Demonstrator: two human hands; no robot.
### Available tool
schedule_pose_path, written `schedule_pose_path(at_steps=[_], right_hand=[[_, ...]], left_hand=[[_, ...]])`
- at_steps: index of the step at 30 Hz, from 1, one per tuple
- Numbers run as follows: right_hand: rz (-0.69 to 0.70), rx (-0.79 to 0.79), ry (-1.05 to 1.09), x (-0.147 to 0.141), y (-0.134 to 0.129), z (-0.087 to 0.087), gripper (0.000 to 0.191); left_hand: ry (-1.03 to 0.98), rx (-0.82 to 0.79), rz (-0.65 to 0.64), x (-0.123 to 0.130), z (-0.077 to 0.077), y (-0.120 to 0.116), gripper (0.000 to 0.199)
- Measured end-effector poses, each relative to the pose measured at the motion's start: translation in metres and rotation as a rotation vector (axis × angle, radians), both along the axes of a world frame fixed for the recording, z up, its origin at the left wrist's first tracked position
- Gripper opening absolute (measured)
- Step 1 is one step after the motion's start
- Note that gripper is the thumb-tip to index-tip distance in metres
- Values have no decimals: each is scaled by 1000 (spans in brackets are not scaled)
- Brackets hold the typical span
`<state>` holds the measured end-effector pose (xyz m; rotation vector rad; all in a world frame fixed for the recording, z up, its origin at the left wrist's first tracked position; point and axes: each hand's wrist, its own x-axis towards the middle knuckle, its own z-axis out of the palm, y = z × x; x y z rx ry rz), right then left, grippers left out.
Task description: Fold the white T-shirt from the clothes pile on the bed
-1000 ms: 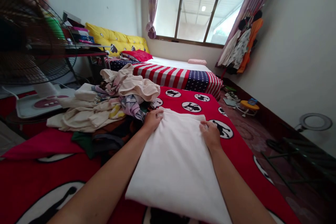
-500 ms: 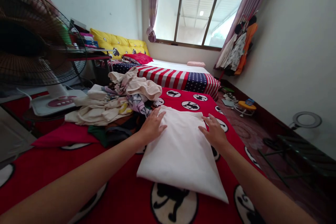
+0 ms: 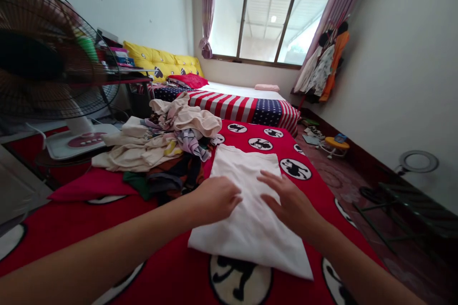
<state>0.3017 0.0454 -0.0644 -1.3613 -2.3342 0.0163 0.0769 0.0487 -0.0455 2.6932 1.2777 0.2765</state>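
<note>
A white garment, folded into a rough rectangle, lies flat on the red blanket in front of me. Over its left half is my left hand, fingers curled together and slightly blurred, with no cloth visibly pinched in them. My right hand hovers over or rests lightly on the garment's right side, its thumb and fingers apart and holding nothing; I cannot tell if it touches. Beyond my left hand a heap of crumpled clothes sits on the blanket, cream, patterned and dark pieces together.
A standing fan is close by at the left. Behind the blanket is a bed with a striped, starred cover. To the right on the floor are a small yellow stool, a ring light and a dark folding rack.
Both hands have come back toward me from the garment's far edge. The left has moved inward and curled its fingers; the right stays open. The garment's surface looks slightly more rumpled.
</note>
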Motion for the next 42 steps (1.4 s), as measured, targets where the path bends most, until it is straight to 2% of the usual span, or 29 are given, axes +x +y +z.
schedule_pose_path(at_steps=[2,3,5,8,10,12,14,17,19,21,24,28,31,33,35,36,38,39,40,42], right_hand=[[7,150,155,-21,32,18,40],[-17,186,186,-27,49,18,42],[-112,108,122,-28,81,2,47],[-369,-202,-95,-6,119,-42,62],[-465,-291,-167,10,135,-64,70],[-503,-294,-188,20,145,-73,73],[-534,-289,-199,22,151,-70,74],[-542,-334,-259,14,151,-53,74],[-545,-339,-306,7,145,-42,76],[-489,-238,-312,2,137,-37,74],[-403,-146,-266,6,127,-46,66],[-480,-270,-257,16,129,-62,69],[-512,-259,-255,13,125,-60,67],[-504,-157,-215,3,106,-54,59],[-334,-35,-124,-10,70,-48,47],[-182,-2,-74,-17,47,-45,42],[126,-49,-23,-30,-1,-42,40],[239,-78,-62,-35,-22,-42,47],[290,-89,-105,-40,-40,-43,56],[310,-61,-194,-46,-61,-49,65]], left_hand=[[-141,123,59,24,3,36,36],[-192,154,107,33,-2,54,38],[-214,137,232,41,-25,86,47],[-151,36,411,35,-68,117,70],[-139,21,454,29,-86,125,76],[-141,27,461,26,-93,126,77],[-140,19,461,26,-92,125,76],[-137,11,452,28,-88,124,75],[-141,14,451,28,-88,125,75],[-150,22,449,28,-89,126,74],[-177,56,515,26,-90,127,71],[-180,48,652,22,-87,127,62],[-226,44,596,15,-88,129,53],[-297,28,536,9,-90,132,48],[-361,5,490,4,-92,136,44],[-385,-3,475,1,-93,138,43],[-434,-21,457,-3,-94,142,47],[-464,-30,451,-4,-94,143,50],[-496,-39,447,-5,-95,144,53],[-565,-53,447,-7,-95,145,56]])
